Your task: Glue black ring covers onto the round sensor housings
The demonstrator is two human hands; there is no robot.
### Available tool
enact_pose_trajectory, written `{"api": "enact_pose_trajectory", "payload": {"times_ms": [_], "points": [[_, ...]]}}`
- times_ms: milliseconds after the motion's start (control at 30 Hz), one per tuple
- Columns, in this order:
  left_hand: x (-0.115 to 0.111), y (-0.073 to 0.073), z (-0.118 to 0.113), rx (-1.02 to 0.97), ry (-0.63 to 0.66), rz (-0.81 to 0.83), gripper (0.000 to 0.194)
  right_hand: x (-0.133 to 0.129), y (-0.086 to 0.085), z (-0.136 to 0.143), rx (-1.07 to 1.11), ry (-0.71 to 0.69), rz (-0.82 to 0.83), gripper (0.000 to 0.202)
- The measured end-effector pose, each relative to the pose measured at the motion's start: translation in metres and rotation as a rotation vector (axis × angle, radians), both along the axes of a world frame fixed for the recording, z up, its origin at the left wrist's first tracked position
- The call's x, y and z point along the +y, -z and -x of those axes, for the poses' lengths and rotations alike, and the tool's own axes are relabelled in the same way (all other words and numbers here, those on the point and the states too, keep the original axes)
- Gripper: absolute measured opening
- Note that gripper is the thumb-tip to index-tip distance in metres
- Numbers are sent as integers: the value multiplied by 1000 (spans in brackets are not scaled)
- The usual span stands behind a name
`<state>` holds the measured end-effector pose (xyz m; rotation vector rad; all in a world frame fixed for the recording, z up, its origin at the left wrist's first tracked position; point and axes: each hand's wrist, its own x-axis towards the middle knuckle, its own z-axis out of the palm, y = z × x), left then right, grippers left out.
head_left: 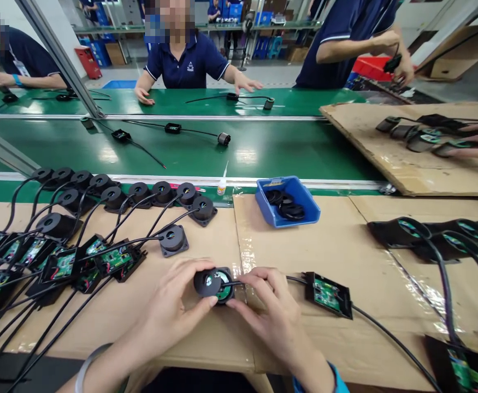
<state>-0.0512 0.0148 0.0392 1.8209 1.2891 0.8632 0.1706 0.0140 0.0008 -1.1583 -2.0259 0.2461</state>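
At the front of the cardboard-covered bench, my left hand [177, 300] grips a black round cover [201, 282] between thumb and fingers. The cover sits tilted or offset over a black round housing [227, 271], partly hiding the green circuit board [224, 293] inside. My right hand [271, 303] is closed at the housing's right side, its fingers at the black cable [237, 283] and its thumb near the lower rim. That cable runs right, under my fingers, to an open black box [329, 295] holding a green circuit board.
Several finished-looking round housings [172, 239] and open boxes [64, 266] with cables lie left. A blue bin [288, 218] holds black rings; a small glue bottle [222, 185] stands beside it. More cabled housings [406, 232] lie right. Beyond the green conveyor [263, 147], co-workers [189, 60] work.
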Motion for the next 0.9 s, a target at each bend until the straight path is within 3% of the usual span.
{"api": "enact_pose_trajectory", "payload": {"times_ms": [133, 400, 900], "points": [[2, -5, -2, 126, 99, -199, 28, 1, 0, -3, 9, -37, 15, 23], [4, 3, -8, 141, 114, -461, 14, -1, 1, -4, 34, -60, -7, 20], [9, 5, -11, 65, 167, -434, 12, 2, -2, -4, 38, -74, -44, 16]]}}
